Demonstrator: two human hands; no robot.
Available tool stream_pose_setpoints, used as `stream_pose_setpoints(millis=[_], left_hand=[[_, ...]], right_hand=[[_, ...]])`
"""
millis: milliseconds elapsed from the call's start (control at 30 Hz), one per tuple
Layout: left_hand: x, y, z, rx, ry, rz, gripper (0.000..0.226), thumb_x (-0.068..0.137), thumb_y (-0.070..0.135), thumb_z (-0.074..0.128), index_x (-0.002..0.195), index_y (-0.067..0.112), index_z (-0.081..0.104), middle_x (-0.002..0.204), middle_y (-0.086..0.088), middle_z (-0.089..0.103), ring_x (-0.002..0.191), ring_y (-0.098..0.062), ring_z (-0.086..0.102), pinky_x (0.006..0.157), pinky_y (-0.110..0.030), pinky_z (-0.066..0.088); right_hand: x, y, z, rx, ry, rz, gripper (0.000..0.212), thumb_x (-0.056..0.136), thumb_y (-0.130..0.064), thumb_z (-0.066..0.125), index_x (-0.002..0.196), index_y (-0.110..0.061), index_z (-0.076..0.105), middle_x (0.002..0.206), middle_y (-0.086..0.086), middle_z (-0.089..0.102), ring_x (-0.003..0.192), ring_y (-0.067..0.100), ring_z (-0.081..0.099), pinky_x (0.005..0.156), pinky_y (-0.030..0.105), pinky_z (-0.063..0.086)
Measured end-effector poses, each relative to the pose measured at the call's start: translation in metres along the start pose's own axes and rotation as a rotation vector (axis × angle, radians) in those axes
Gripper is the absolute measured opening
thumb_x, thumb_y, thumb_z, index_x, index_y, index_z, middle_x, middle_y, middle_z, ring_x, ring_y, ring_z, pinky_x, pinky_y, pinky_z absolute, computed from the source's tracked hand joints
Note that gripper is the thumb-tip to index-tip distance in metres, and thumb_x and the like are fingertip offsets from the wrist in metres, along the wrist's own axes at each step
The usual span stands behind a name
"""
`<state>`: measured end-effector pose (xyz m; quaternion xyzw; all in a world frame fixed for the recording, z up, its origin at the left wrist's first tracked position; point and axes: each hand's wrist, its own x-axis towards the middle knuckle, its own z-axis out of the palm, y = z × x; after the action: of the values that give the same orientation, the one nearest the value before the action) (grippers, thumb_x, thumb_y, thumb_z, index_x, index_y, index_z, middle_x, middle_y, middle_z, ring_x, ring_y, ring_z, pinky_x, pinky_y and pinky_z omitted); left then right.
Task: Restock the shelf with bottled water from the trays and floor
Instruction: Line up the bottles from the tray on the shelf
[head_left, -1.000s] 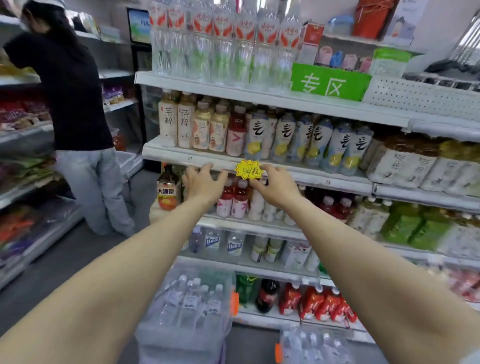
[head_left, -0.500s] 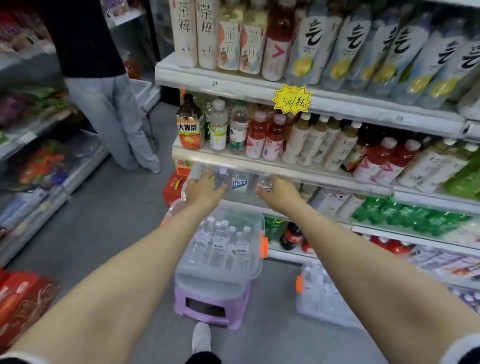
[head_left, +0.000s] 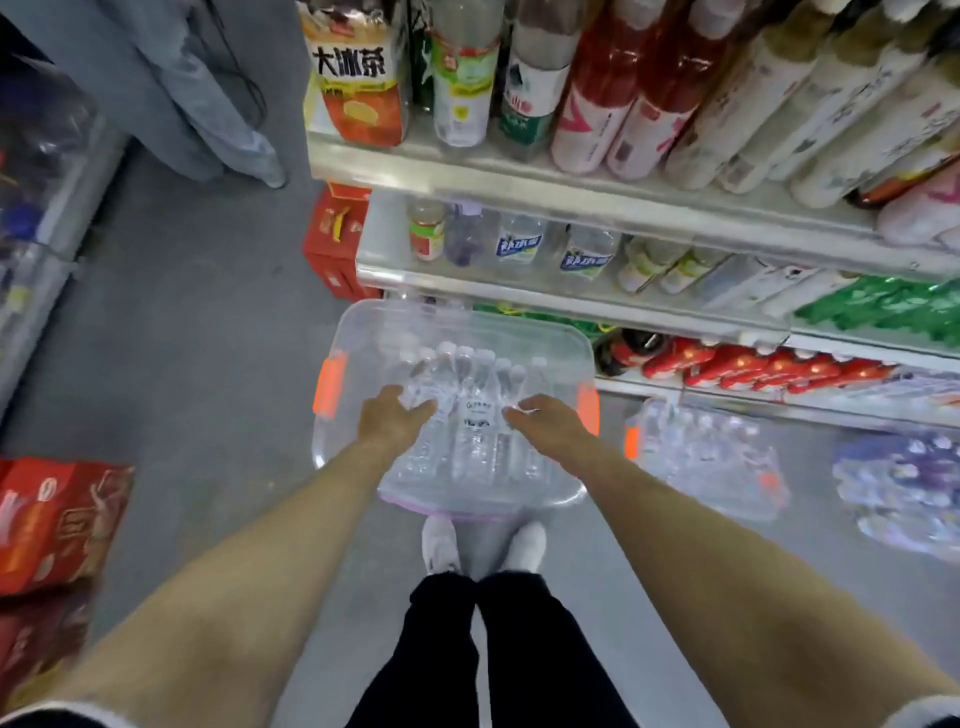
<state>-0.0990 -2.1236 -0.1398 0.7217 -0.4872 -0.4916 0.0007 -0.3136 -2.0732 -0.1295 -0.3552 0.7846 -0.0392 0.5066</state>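
A clear plastic bin (head_left: 363, 322) with orange latches stands in front of me, just before the shelf, on a purple stool. Several water bottles (head_left: 467, 415) lie side by side inside it. My left hand (head_left: 392, 421) reaches down over the left side of the bottles, fingers loosely spread. My right hand (head_left: 548, 426) hovers over the right side, fingers extended toward the bottles. Neither hand grips anything. The shelf level (head_left: 519, 283) behind the bin holds a few water bottles (head_left: 519, 244) with blue labels and has gaps.
A second clear bin of bottles (head_left: 701, 457) and a wrapped pack (head_left: 904, 488) sit on the floor to the right. Tea and juice bottles fill the upper shelf (head_left: 571, 176). Red cartons (head_left: 337, 239) stand left of the shelf. Another person's legs (head_left: 171, 93) are at the upper left.
My head has tipped down and both hands have dropped from the shelf edge to just above the bottles in the clear bin.
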Motion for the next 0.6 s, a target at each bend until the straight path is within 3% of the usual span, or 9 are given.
stream_pose_setpoints(millis=[100, 167, 233, 367, 433, 500, 600], left_hand=[[0.021, -0.017, 0.015, -0.023, -0.038, -0.057, 0.071, 0.091, 0.045, 0.067, 0.146, 0.007, 0.043, 0.148, -0.015, 0.047, 0.137, -0.032, 0.044, 0.107, -0.032, 0.035], [0.032, -0.025, 0.023, -0.061, -0.041, -0.077, 0.070, 0.089, 0.045, 0.070, 0.143, 0.008, 0.047, 0.145, -0.015, 0.051, 0.134, -0.031, 0.047, 0.106, -0.032, 0.037], [0.041, -0.031, 0.028, -0.078, -0.050, -0.087, 0.068, 0.087, 0.045, 0.072, 0.141, 0.011, 0.049, 0.143, -0.014, 0.053, 0.132, -0.029, 0.049, 0.107, -0.033, 0.038], [0.052, -0.037, 0.037, -0.109, -0.051, -0.094, 0.069, 0.082, 0.048, 0.076, 0.141, 0.019, 0.052, 0.141, -0.013, 0.053, 0.127, -0.027, 0.054, 0.099, -0.030, 0.041], [0.056, -0.039, 0.039, -0.121, -0.050, -0.088, 0.072, 0.078, 0.049, 0.080, 0.140, 0.022, 0.053, 0.140, -0.014, 0.051, 0.123, -0.027, 0.056, 0.093, -0.027, 0.042], [0.058, -0.041, 0.041, -0.141, -0.068, -0.083, 0.077, 0.075, 0.044, 0.084, 0.141, 0.021, 0.052, 0.139, -0.010, 0.053, 0.122, -0.025, 0.056, 0.090, -0.026, 0.043], [0.060, -0.044, 0.045, -0.159, -0.086, -0.070, 0.084, 0.070, 0.040, 0.088, 0.142, 0.020, 0.049, 0.136, -0.006, 0.055, 0.123, -0.024, 0.056, 0.093, -0.028, 0.045]], right_hand=[[0.025, 0.007, 0.021, 0.230, -0.023, 0.129, 0.059, 0.089, -0.049, 0.073, 0.132, -0.012, 0.057, 0.121, 0.008, 0.062, 0.095, 0.021, 0.056, 0.090, 0.040, 0.053], [0.038, 0.008, 0.031, 0.311, -0.075, 0.189, 0.065, 0.089, -0.046, 0.074, 0.138, -0.010, 0.052, 0.121, 0.010, 0.060, 0.095, 0.023, 0.057, 0.081, 0.038, 0.052], [0.050, 0.009, 0.042, 0.378, -0.136, 0.240, 0.069, 0.089, -0.047, 0.074, 0.142, -0.010, 0.050, 0.128, 0.008, 0.057, 0.102, 0.023, 0.057, 0.089, 0.038, 0.053], [0.070, 0.011, 0.058, 0.432, -0.150, 0.285, 0.061, 0.086, -0.046, 0.078, 0.134, -0.011, 0.061, 0.130, 0.005, 0.063, 0.107, 0.023, 0.059, 0.099, 0.039, 0.051], [0.073, 0.014, 0.061, 0.450, -0.131, 0.276, 0.050, 0.084, -0.041, 0.081, 0.124, -0.015, 0.064, 0.126, 0.004, 0.065, 0.112, 0.025, 0.060, 0.100, 0.037, 0.049], [0.075, 0.020, 0.064, 0.514, -0.109, 0.286, 0.028, 0.082, -0.032, 0.085, 0.098, -0.023, 0.064, 0.107, -0.003, 0.067, 0.109, 0.023, 0.060, 0.096, 0.035, 0.046], [0.077, 0.024, 0.074, 0.532, -0.090, 0.279, 0.024, 0.079, -0.025, 0.088, 0.088, -0.024, 0.066, 0.091, -0.009, 0.065, 0.099, 0.018, 0.060, 0.093, 0.035, 0.046]])
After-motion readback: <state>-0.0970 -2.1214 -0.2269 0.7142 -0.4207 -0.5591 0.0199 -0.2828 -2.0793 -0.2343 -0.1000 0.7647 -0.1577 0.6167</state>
